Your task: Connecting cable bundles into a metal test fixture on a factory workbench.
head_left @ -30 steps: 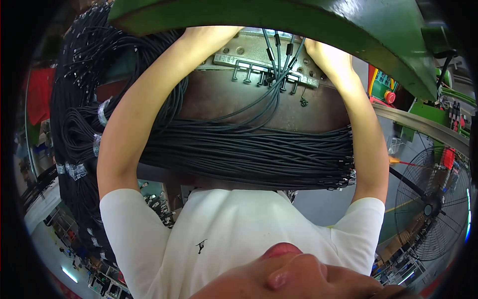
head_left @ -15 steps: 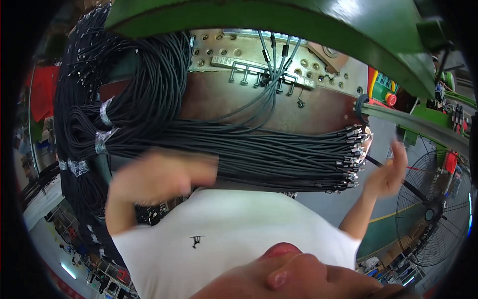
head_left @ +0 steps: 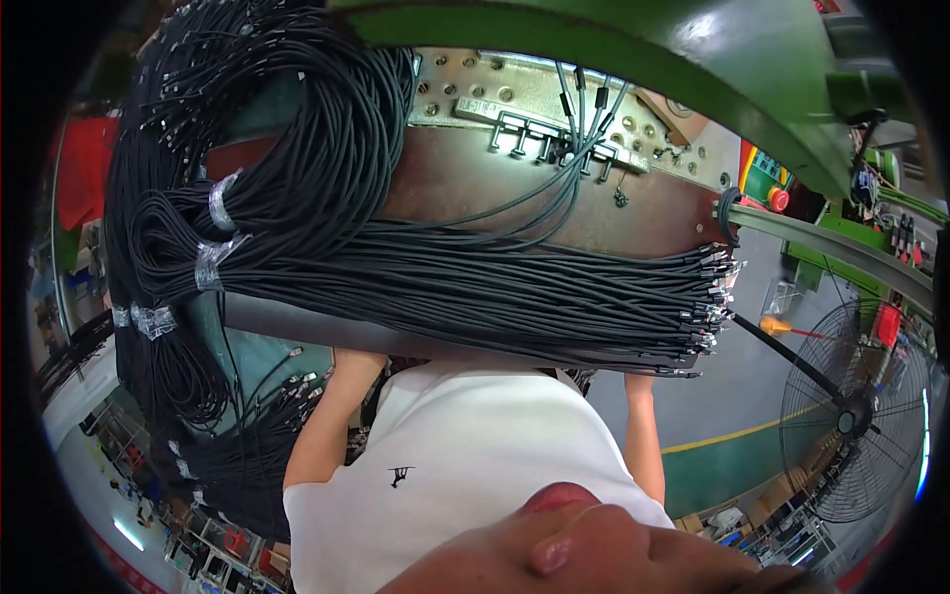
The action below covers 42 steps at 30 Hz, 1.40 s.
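Observation:
A broad bundle of black cables [head_left: 495,297] lies across the workbench in front of me, with small metal connectors [head_left: 714,297] at its right end. Both forearms reach under the bench's near edge. Past the left wrist [head_left: 358,364], my left hand is hidden below the edge. Likewise, my right hand disappears beneath the cable ends, with only the right forearm [head_left: 643,426] showing. Their fingers cannot be seen, nor anything they might touch. Beyond the bundle, several thin cables [head_left: 584,148] run up through a metal fixture [head_left: 524,129] with small clamps.
Coiled black cables with clear tape [head_left: 211,265] are heaped at the left. A green machine frame [head_left: 594,45] arches over the far side. At the right stand a red emergency stop button [head_left: 779,199], a metal rail [head_left: 841,243] and a large fan [head_left: 848,424].
Both hands, which were raised and moving above the near edge and beside the cable ends, have dropped out of sight under the bench edge. The view has shifted slightly.

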### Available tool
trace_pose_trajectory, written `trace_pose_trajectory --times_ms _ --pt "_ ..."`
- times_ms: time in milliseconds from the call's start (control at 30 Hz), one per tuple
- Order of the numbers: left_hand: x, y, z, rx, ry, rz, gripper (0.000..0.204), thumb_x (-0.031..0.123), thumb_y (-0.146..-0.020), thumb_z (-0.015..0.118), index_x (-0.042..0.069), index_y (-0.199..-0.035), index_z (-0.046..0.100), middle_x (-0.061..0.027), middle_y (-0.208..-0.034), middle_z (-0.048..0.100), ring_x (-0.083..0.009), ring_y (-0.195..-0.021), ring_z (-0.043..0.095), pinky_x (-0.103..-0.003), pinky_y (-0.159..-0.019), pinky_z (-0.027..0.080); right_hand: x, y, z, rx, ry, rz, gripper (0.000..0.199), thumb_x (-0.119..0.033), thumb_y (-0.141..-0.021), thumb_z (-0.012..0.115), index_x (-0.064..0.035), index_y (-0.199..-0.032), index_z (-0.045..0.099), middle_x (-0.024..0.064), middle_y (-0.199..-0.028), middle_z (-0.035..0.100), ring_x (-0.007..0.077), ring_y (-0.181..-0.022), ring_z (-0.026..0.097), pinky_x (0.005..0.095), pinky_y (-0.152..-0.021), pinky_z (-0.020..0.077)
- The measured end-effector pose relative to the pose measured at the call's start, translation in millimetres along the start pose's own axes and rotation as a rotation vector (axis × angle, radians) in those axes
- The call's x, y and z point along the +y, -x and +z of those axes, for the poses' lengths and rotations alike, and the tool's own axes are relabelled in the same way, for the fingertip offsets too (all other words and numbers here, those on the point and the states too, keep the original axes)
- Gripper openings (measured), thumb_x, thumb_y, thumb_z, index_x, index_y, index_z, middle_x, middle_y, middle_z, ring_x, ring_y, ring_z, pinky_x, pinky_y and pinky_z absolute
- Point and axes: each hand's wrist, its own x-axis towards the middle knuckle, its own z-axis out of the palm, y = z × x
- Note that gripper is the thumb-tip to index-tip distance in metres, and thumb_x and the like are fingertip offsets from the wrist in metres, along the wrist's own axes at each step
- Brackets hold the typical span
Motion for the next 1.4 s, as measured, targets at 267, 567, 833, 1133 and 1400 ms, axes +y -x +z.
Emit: trace_pose_trajectory --times_ms 267,567,833,1133,1400 --pt "-1.4 -2.3 6.4 0.088 0.007 0.033 0.041 0.026 -0.086 0.052 0.003 -0.120 0.056 -0.0195 -0.124 0.054 -0.0375 -0.114 0.050 -0.044 -0.097 0.040 4.7 2.5 0.6 0.022 0.269 -0.154 0.041 -0.004 -0.087 0.058 0.0001 -0.126 0.050 0.0154 -0.127 0.053 0.0293 -0.116 0.048 0.0381 -0.102 0.0358" --pt "6.2 -1.1 -8.6 0.012 -0.026 0.058 0.044 0.035 -0.088 0.053 0.003 -0.118 0.058 -0.0180 -0.111 0.062 -0.0360 -0.103 0.057 -0.041 -0.092 0.044 7.2 -8.9 0.7 0.105 0.364 -0.298 0.037 -0.006 -0.084 0.059 -0.0006 -0.120 0.053 0.0173 -0.119 0.056 0.0331 -0.110 0.052 0.0412 -0.098 0.0395" --pt "82.3 5.2 -127.5 -0.473 0.709 0.744 0.037 0.023 -0.090 0.055 0.001 -0.119 0.055 -0.0172 -0.121 0.057 -0.0329 -0.111 0.055 -0.040 -0.094 0.044 -126.4 -100.2 -147.2 0.631 0.351 -0.382 0.030 -0.001 -0.082 0.059 -0.0029 -0.111 0.062 0.0099 -0.102 0.063 0.0193 -0.086 0.063 0.0305 -0.072 0.0512" --pt "217.6 -64.9 -78.2 0.242 0.156 0.891 0.067 0.046 -0.087 0.051 -0.009 -0.124 0.045 -0.0251 -0.132 0.044 -0.0364 -0.125 0.040 -0.046 -0.102 0.034 -279.8 -231.2 38.0 -0.123 0.835 -1.158 0.058 -0.051 -0.076 0.063 -0.0042 -0.109 0.058 0.0119 -0.101 0.060 0.0270 -0.091 0.059 0.0372 -0.076 0.0480" --pt "140.6 -102.1 -108.2 0.607 -0.055 0.446 0.053 0.035 -0.089 0.055 -0.002 -0.127 0.047 -0.0250 -0.132 0.045 -0.0362 -0.120 0.047 -0.039 -0.090 0.046 -273.3 -240.6 -7.6 -0.339 0.572 -1.044 0.033 -0.031 -0.084 0.064 -0.0021 -0.101 0.065 0.0150 -0.083 0.062 0.0315 -0.076 0.060 0.0367 -0.073 0.0487"
